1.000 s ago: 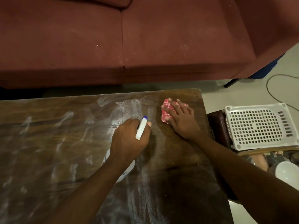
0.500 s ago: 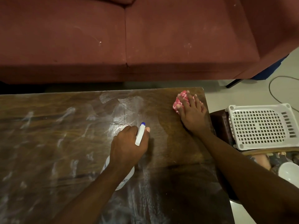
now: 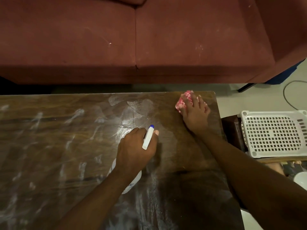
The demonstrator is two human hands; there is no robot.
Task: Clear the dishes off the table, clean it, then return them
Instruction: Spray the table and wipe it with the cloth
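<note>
Across the left half of the frame the wooden table (image 3: 49,146) is running out past the picture's left and bottom borders, its top showing white smears and streaks with nothing standing on it there. Its far edge is lying close to the red sofa (image 3: 149,39), which is filling the upper part of the frame, with only a narrow strip of floor between them.

At the centre, my left hand (image 3: 134,150) is gripping the spray bottle (image 3: 148,138), fingers curled round its neck and the blue-tipped nozzle pointing toward the upper right. The bottle's white body is showing under my wrist, and it is carrying some print that is too small to read.

Toward the upper right, my right hand (image 3: 196,113) is pressing the pink checked cloth (image 3: 183,100) flat against the table's far right corner, fingers laid over it, just inside both edges.

Past the table's right edge a white perforated basket (image 3: 274,133) is sitting upside down, near the table but apart from it. A dark cable (image 3: 285,97) is looping on the floor above it, and a white bowl (image 3: 301,179) is peeking in below it at the frame's right border.
</note>
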